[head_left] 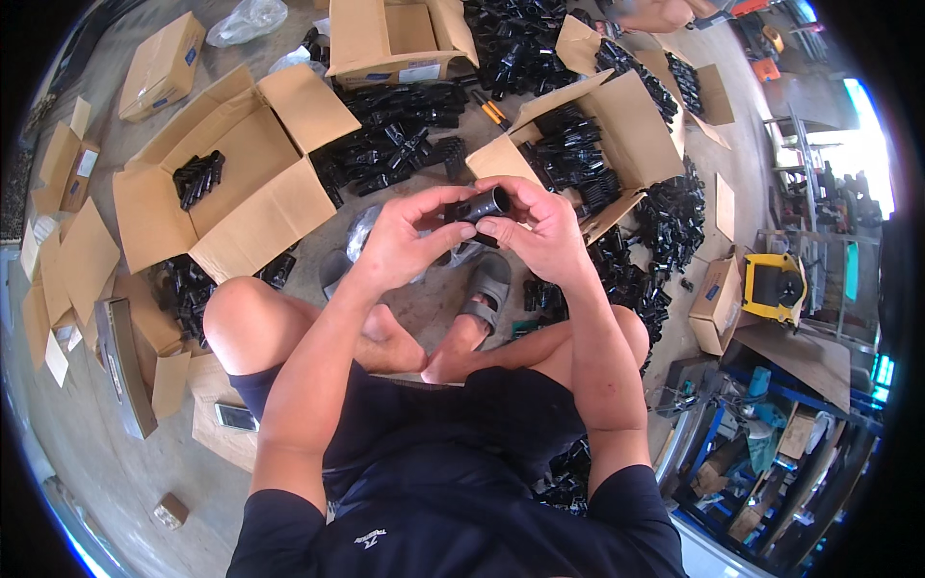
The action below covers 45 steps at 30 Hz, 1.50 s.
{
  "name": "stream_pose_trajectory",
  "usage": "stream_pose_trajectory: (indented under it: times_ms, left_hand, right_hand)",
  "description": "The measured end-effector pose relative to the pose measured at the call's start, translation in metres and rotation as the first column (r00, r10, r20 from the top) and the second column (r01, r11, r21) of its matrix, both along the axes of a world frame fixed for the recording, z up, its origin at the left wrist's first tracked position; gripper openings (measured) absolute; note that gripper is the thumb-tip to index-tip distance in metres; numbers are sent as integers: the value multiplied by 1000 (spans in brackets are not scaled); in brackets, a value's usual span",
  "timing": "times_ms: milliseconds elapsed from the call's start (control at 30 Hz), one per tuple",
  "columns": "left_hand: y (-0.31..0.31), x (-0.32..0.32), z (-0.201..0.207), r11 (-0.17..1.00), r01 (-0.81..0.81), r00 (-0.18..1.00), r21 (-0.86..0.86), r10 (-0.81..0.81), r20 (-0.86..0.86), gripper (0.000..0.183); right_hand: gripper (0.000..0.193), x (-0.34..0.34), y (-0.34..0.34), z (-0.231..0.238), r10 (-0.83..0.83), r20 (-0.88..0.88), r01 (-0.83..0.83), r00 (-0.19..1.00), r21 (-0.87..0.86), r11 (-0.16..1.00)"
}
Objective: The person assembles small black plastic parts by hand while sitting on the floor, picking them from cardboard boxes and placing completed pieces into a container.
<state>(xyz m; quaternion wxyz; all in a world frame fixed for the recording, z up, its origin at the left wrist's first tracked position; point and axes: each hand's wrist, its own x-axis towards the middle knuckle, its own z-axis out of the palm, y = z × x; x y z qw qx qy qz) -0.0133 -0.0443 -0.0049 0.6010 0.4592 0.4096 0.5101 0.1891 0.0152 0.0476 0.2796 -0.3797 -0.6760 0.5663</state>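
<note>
Between my two hands is a short black tubular fitting, its round open end facing up and to the right. My left hand grips it from the left, thumb pressed on its near side. From the right, my right hand closes round it too, with the thumb close to the other thumb. Just beyond the hands, an open cardboard box holds many similar black fittings. Another open box, at the left, has a small bunch of black fittings inside.
Loose black fittings lie heaped between the boxes, with more at the right. An orange-and-black tool rests beyond my hands. A phone lies on cardboard at the left. Another person's arm shows at the top. A crowded rack stands at the right.
</note>
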Motion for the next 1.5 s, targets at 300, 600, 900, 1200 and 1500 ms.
stream_pose_trajectory:
  times_ms: [300, 600, 900, 1200, 1500]
  left_hand:
    - [-1, 2, 7, 996, 40, 999, -76, -43, -26, 40]
    - [-1, 6, 1, 1000, -14, 992, 26, 17, -127, 43]
    - [-4, 11, 0, 999, -48, 990, -9, 46, -133, 39]
    - [-6, 13, -2, 999, -5, 1000, -48, 6, 20, 39]
    - [-9, 11, -8, 998, -20, 999, -59, 22, 46, 35]
  right_hand:
    - [37, 5, -3, 2, -28, 14, 29, 1000, -54, 998]
    - [36, 4, -5, 13, -30, 102, 32, 994, -14, 999]
    - [33, 0, 3, 10, -17, 39, 14, 999, 94, 995]
    - [32, 6, 0, -4, -50, 3, 49, 999, 183, 982]
    - [34, -5, -2, -3, -29, 36, 24, 999, 124, 992]
